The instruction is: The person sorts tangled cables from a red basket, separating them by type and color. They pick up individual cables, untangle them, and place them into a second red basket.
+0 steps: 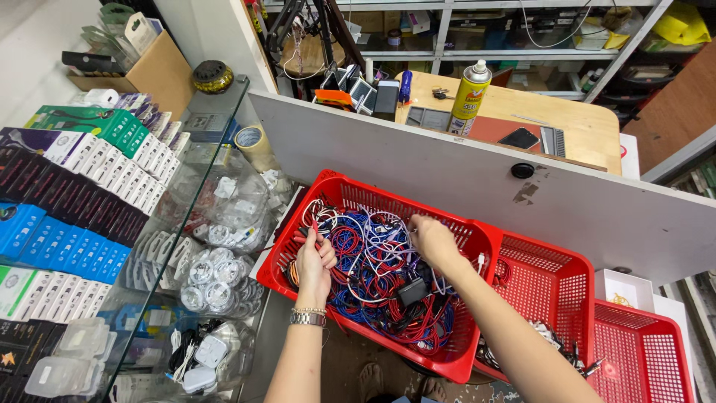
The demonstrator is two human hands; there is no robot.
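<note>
In the red basket [477,242] nearest the glass counter [179,246], seen from the head camera: one tangle of cables [373,283], red, blue and white cords looped over one another, filling the basket almost to its rim, with a black plug block [412,291] lying on top near the middle. Left hand [315,263], a metal bracelet at the wrist, rests on the left part of the tangle with fingers curled shut around a bunch of red cords. Right hand [432,240] sits at the upper right of the pile, fingertips pinched on thin white cords near the basket's far wall. Just beside on the right: a second red basket [548,287], with a few plugs and cords along its near edge, and a third red basket [645,351]. Behind the baskets: a white panel [462,179], and beyond it a wooden desk [589,123] bearing a yellow spray can [470,97].
</note>
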